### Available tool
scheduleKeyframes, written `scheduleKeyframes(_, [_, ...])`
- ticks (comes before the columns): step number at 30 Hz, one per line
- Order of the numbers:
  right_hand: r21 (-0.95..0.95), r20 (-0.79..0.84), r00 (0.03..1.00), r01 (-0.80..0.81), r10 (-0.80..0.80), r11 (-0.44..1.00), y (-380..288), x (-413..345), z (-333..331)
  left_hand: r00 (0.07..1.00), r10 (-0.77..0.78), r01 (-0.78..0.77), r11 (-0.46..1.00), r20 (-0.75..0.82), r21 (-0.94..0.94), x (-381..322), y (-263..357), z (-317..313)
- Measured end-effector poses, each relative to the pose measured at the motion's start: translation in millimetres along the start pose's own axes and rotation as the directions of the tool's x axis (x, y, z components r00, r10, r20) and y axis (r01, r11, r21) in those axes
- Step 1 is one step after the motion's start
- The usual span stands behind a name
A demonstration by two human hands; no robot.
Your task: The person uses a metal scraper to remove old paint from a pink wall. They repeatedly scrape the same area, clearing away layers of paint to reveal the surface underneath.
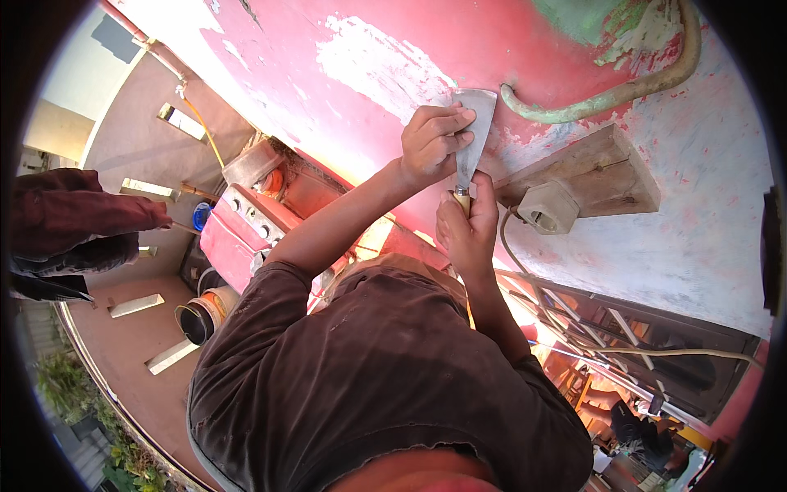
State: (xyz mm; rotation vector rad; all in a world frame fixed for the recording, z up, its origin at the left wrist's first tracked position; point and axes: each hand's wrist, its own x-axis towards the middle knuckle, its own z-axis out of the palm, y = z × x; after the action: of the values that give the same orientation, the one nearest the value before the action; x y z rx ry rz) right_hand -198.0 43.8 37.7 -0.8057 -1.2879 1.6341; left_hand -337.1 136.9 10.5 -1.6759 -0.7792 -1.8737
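A putty knife (478,126) with a wide metal blade and a pale handle is held by both hands against a pink painted wall (492,43). My right hand (470,227) is closed around its handle. Higher up, my left hand (433,144) grips the blade, its fingertips on the metal face. The blade's broad end lies beside a rough white patch (384,67) where the pink paint is gone. Right of the blade, a curved pipe or hose (572,104) comes out of the wall. Below that, a wooden block (599,172) carries an electrical socket (548,209).
A cable (505,237) hangs from the socket past a dark window grille (664,344). At left stand a pink appliance with knobs (230,237), a bucket (206,313) and a low wall with slots (135,264); dark clothes (80,215) hang there. Another person (639,430) is at lower right.
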Motion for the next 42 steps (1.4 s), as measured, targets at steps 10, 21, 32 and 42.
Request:
scheduleKeyframes(10, [-0.048, -0.006, 1.000, -0.002, 0.002, 0.999, -12, 7, 12, 0.996, -0.032, 0.038, 0.997, -0.079, 0.071, -1, -3, 1])
scheduleKeyframes(21, [-0.092, 0.061, 0.998, 0.011, -0.005, 0.996, -14, 34, 30, 0.967, -0.096, 0.132, 0.982, -0.238, 0.137, 17, -26, -3])
scheduleKeyframes(32, [-0.069, 0.118, 0.993, 0.037, -0.028, 0.997, 1, 48, 40, 0.963, -0.116, 0.165, 0.967, -0.244, 0.192, 12, -33, -17])
scheduleKeyframes(42, [-0.104, 0.132, 0.991, 0.037, -0.023, 0.994, 2, 59, 63, 0.952, -0.139, 0.200, 0.957, -0.272, 0.210, 14, -55, -30])
